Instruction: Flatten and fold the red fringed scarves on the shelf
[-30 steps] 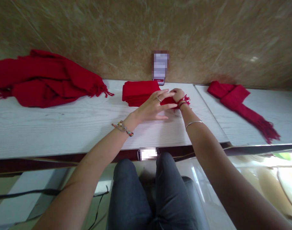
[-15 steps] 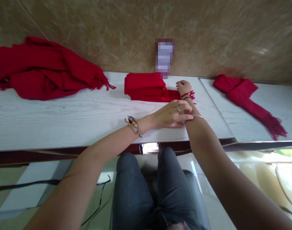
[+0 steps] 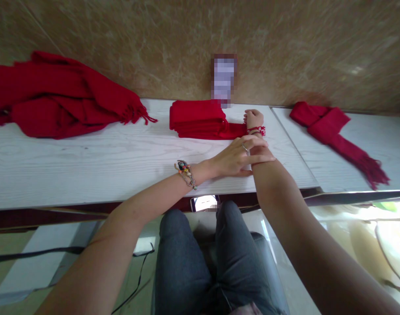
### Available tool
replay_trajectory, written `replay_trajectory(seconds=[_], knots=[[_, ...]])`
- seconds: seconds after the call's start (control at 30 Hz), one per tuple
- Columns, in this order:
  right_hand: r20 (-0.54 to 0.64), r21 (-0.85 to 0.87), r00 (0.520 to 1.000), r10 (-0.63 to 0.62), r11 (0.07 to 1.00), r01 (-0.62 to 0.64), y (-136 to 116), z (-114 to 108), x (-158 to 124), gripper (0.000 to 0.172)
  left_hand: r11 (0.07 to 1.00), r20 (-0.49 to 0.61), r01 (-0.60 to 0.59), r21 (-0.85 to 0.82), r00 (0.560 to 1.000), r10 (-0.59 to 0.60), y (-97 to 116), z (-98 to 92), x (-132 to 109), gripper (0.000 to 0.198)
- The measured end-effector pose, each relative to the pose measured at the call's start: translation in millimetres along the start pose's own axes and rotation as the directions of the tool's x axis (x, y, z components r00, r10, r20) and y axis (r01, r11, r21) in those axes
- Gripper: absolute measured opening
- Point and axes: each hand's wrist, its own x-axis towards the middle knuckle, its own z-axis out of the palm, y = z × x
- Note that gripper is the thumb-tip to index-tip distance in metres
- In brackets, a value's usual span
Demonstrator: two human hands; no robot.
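My left hand [image 3: 237,156] lies across my right forearm just below the wrist, its fingers bent over the arm. A ring and a beaded bracelet [image 3: 186,175] are on it. Curled into a fist, my right hand [image 3: 254,117] rests at the right end of a folded red scarf [image 3: 196,116]. No object shows in that fist. Red strands circle the right wrist; whether they are scarf fringe or a bracelet I cannot tell. The scarf is stacked in neat layers, with a narrower strip running right to the wrist.
A loosely heaped red fringed scarf [image 3: 62,96] lies on the left of the white wood-grain table [image 3: 71,170]. Another red scarf [image 3: 331,131] is on the right, past a seam. A blurred-out upright object [image 3: 223,78] leans on the marble wall. A lit phone [image 3: 203,203] sits below the table edge.
My left fingers have shifted slightly right over the forearm, and the thin silver bangle seen there before is now hidden. My right hand has turned slightly, fingers more curled. The scarves stay put.
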Motion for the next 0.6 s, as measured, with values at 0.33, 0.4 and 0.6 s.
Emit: replay_trajectory(seconds=[0.33,0.4,0.6], knots=[[0.001,0.03,1.0,0.002,1.0,-0.002,5.0,1.3,4.3,0.02,0.985,-0.073,0.169,-0.04,0.983,-0.171,-0.1,8.2,0.2,0.042],[-0.001,0.039,1.0,0.012,0.999,-0.012,3.0,0.0,2.4,0.02,0.977,-0.083,0.203,-0.059,0.975,-0.208,2.1,9.6,0.9,0.039],[0.003,0.21,0.996,0.092,0.973,-0.091,-0.5,-2.6,1.8,0.018,0.961,-0.106,0.251,-0.119,0.959,-0.264,6.1,10.5,4.4,0.035]])
